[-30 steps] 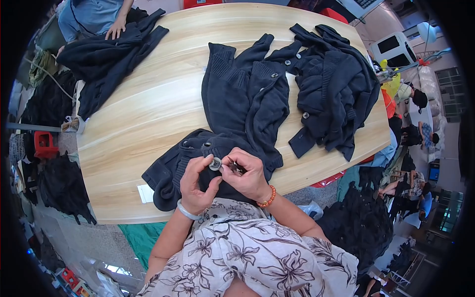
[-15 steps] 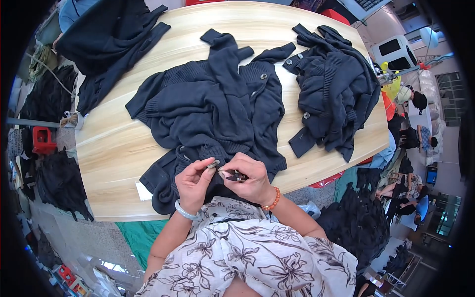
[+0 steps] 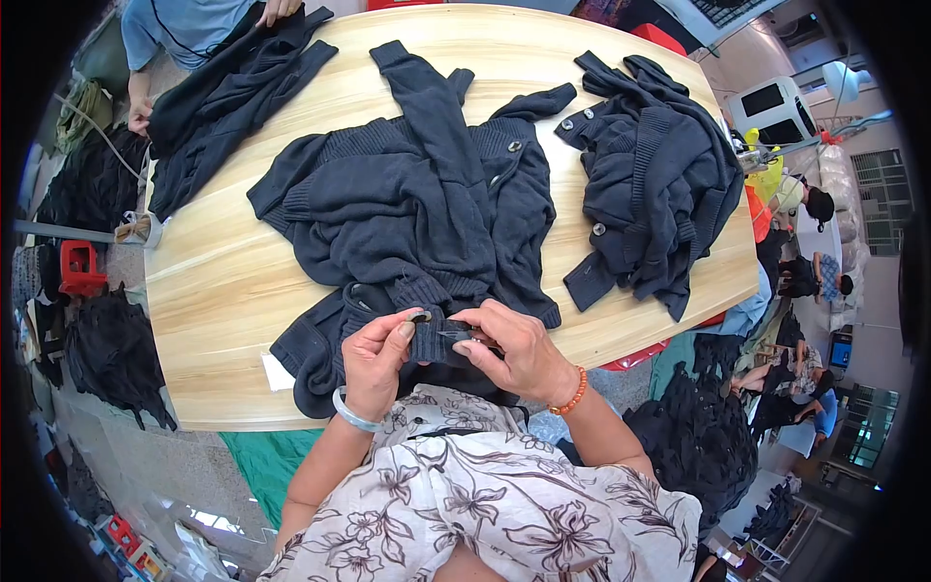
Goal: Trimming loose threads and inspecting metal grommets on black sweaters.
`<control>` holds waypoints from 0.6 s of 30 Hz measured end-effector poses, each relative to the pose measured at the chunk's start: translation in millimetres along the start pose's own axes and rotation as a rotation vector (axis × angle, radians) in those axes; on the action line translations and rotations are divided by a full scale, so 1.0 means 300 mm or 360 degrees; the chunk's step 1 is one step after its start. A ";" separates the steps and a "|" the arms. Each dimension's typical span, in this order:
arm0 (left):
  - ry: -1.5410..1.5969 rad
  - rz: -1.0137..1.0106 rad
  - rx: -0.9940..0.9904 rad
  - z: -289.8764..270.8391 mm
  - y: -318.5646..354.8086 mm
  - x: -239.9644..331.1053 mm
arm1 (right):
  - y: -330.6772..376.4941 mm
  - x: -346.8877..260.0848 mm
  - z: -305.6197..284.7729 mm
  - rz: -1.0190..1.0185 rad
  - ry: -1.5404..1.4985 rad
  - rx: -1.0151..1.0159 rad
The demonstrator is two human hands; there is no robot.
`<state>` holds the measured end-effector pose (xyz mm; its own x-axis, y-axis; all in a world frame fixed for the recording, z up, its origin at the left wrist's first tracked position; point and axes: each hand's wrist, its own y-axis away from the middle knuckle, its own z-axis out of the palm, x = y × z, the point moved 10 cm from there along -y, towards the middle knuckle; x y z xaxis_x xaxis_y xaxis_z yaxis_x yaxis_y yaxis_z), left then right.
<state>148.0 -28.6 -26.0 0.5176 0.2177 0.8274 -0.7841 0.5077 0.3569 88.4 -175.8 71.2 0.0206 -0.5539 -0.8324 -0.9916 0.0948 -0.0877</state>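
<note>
A dark navy knitted cardigan (image 3: 417,209) lies spread across the middle of the wooden table (image 3: 213,281), its near edge pulled toward me. My left hand (image 3: 376,361) pinches that edge beside a round button (image 3: 420,316). My right hand (image 3: 514,349) grips a small pair of thread snips (image 3: 464,335), blades pointing at the fabric between my hands. A silver bangle circles my left wrist and orange beads my right.
A second dark cardigan (image 3: 655,184) is bunched at the table's right end. A third dark garment (image 3: 228,107) lies at the far left under another person's hands (image 3: 276,10). A white tag (image 3: 276,371) lies by the near edge. Dark clothes lie heaped on the floor on both sides.
The middle cardigan has been spread wider and shifted left. My hands have stayed at its near edge, holding the fabric and the snips. The other person's hand has returned to the far-left garment.
</note>
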 end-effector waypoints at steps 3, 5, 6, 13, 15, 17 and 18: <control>-0.0039 0.0009 -0.0002 0.008 0.001 0.005 | -0.002 -0.007 0.016 -0.0002 0.0189 -0.0134; -0.0074 0.0014 -0.0036 0.009 0.003 0.006 | -0.008 -0.012 0.019 -0.0026 0.0225 -0.0120; -0.0075 0.0014 -0.0040 0.013 0.005 0.006 | -0.009 -0.017 0.022 -0.0052 0.0260 -0.0111; -0.0192 0.0032 -0.0090 0.031 0.020 0.026 | -0.004 -0.013 0.037 -0.0103 0.0272 -0.0063; -0.0246 0.0029 -0.0122 0.040 0.022 0.029 | -0.005 -0.020 0.033 -0.0126 0.0290 -0.0033; -0.0153 -0.0037 -0.0141 0.061 0.024 0.019 | -0.003 -0.014 0.039 -0.0124 0.0324 -0.0044; -0.0153 -0.0038 -0.0142 0.060 0.023 0.018 | -0.003 -0.010 0.043 -0.0123 0.0359 -0.0055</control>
<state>139.0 -38.9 -11.3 0.4974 0.1260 0.8583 -0.7360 0.5851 0.3406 90.8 -163.5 66.9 0.0717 -0.7295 -0.6802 -0.9921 0.0185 -0.1244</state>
